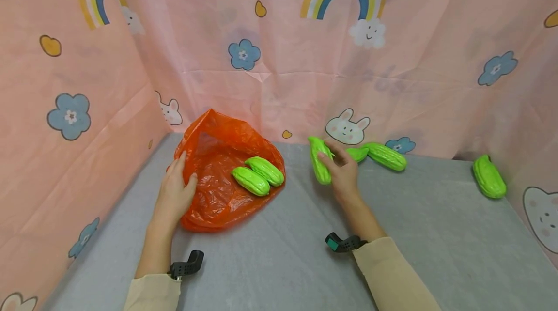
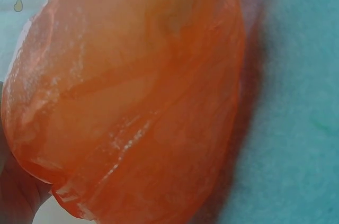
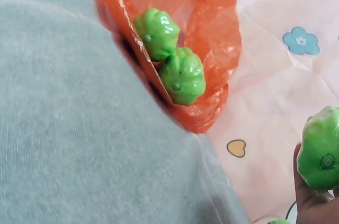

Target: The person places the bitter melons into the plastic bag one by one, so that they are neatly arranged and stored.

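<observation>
An orange plastic bag lies with its mouth spread wide, and two glossy green bitter melons rest inside near its right edge. My left hand holds the bag's left rim, thumb toward the mouth. In the left wrist view the bag hides most of that hand. To the right of the bag, my right hand grips another bitter melon above the cloth; its end also shows in the right wrist view.
Behind the right hand, two more bitter melons lie by the back wall, one partly hidden. Another bitter melon sits at the far right. Grey cloth covers the surface; pink printed cloth hangs around it.
</observation>
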Tool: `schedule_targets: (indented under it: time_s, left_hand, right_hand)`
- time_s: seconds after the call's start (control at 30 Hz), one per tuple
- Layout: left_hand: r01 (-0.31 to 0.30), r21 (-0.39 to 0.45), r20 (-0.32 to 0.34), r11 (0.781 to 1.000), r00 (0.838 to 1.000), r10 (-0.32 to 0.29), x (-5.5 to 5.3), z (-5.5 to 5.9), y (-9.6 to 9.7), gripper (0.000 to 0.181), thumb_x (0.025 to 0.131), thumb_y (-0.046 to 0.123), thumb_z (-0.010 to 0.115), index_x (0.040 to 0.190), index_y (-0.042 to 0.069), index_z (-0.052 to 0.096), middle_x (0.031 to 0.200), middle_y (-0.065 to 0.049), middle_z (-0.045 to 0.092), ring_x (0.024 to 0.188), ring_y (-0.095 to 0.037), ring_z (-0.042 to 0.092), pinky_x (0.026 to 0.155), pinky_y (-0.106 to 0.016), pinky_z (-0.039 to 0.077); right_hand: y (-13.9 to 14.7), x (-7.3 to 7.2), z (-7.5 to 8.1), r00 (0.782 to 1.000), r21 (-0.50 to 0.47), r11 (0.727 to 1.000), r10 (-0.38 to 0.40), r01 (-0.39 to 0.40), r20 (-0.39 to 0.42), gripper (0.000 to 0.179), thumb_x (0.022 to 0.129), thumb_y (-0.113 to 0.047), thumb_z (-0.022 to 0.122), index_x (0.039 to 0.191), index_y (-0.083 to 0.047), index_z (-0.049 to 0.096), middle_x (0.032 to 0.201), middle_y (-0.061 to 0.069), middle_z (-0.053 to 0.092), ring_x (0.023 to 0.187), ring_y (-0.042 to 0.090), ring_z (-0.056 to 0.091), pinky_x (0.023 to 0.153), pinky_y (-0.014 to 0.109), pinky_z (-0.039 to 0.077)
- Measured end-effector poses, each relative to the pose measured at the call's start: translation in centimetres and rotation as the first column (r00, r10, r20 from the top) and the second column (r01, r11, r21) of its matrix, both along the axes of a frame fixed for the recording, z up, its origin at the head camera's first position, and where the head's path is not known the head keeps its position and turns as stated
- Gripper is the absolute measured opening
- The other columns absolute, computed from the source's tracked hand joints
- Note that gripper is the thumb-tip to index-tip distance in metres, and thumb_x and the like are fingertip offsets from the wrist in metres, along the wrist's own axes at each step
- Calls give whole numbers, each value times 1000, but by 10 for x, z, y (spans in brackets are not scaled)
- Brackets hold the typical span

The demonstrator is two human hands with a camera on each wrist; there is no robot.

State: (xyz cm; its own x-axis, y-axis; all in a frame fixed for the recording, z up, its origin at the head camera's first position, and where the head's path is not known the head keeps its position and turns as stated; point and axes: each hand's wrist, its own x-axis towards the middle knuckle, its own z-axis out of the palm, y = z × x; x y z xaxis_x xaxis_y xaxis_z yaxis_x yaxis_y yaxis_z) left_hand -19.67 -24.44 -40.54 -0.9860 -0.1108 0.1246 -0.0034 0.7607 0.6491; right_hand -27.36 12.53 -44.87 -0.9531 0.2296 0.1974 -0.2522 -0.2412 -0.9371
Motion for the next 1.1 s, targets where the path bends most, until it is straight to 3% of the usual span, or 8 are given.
schedule_targets:
  time_s: [0.1, 0.37, 0.63, 0.77, 0.97, 1.1]
  left_hand:
    - [-2, 0, 3, 1000, 1000, 2, 0, 0, 0, 68, 104, 20, 47, 163, 6, 15, 164, -29, 23, 150, -51, 25, 118, -70, 25]
    - [-1, -6, 14, 1000, 1000, 1, 3, 3, -2, 69, 104, 19, 47, 163, 7, 14, 164, -28, 22, 150, -51, 25, 118, -70, 25]
    - [22, -3, 0, 1000, 1000, -22, -3, -1, 3, 69, 104, 20, 48, 163, 8, 15, 165, -24, 24, 151, -49, 26, 120, -68, 24]
    - [25, 5, -13, 1000, 1000, -25, -5, -2, 7, 69, 104, 21, 48, 163, 7, 16, 165, -24, 24, 151, -48, 26, 120, -67, 25]
    - [13, 5, -15, 1000, 1000, -13, -2, 0, 6, 68, 104, 21, 47, 163, 8, 16, 166, -23, 24, 152, -47, 24, 121, -66, 24]
    - [13, 5, 2, 1000, 1000, -13, 1, 3, 6, 68, 104, 21, 46, 163, 9, 15, 167, -23, 22, 152, -47, 23, 121, -67, 23]
  right_hand:
    - [-3, 2, 2, 1000, 42, 999, 5, -6, 17, 43, 89, 6, 70, 132, 4, 64, 115, -9, 71, 98, 3, 66, 77, 15, 56]
    - [-10, 11, 8, 996, 177, 981, 64, -74, 61, 44, 92, -1, 70, 136, -1, 63, 137, 8, 62, 107, 2, 64, 81, 14, 54]
    - [-20, 18, 18, 991, 259, 957, 130, -127, 4, 43, 92, -1, 69, 135, 1, 63, 128, 5, 65, 103, 4, 64, 81, 15, 55]
    - [-28, 21, 23, 985, 320, 936, 167, -148, -34, 43, 91, -1, 70, 133, 1, 64, 130, 15, 65, 106, 3, 65, 82, 14, 55]
    - [-44, 26, 31, 970, 394, 901, 230, -181, -82, 42, 91, -3, 72, 132, 1, 65, 133, 20, 66, 119, 19, 65, 97, 15, 51]
    - [-56, 29, 38, 962, 412, 891, 254, -193, -98, 41, 91, -4, 72, 131, 0, 66, 132, 20, 66, 119, 31, 65, 96, 15, 51]
